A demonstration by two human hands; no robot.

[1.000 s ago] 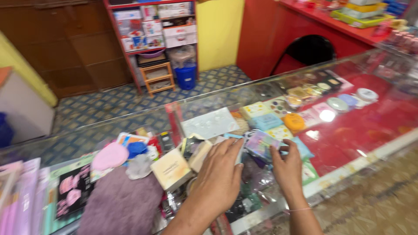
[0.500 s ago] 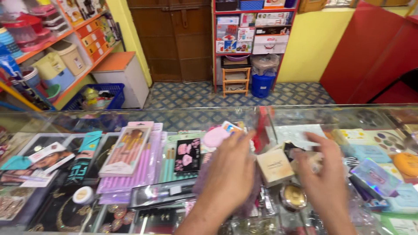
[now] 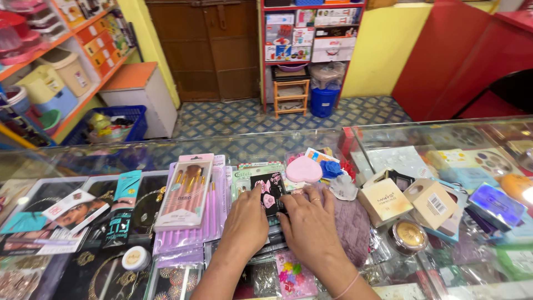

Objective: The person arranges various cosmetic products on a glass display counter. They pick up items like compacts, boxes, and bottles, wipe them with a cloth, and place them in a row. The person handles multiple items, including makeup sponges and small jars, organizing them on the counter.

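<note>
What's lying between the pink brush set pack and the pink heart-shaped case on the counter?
In the head view, a black packet with pink items lies between the brush set pack and the heart-shaped case. The left hand and right hand both touch it.

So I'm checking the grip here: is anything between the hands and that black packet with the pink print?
Nothing visible. The left hand and the right hand both lie right on the black packet, fingers touching it. The pink brush set sits to its left and the purple cloth to its right, both off to the side.
</note>
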